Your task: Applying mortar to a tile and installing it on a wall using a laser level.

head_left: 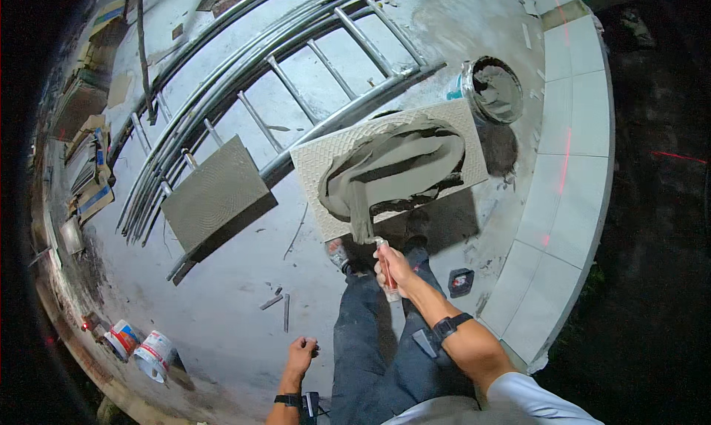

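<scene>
My right hand is closed round the red handle of a trowel. Grey mortar coats the trowel's blade, which rests on the near edge of a thick patch of wet mortar. That mortar lies spread in a loop over a large tile with its pale, grid-textured face up, in front of my feet. Low on the left, my left hand hangs with curled fingers, away from the tile. A dark spot shows at its fingertips; whether it holds anything is hidden.
A bucket of mortar stands behind the tile's right corner. Metal ladders lie across the back left, with a mortar-combed tile against them. White tiles line the ledge at right, beside darkness. Two small buckets sit far left.
</scene>
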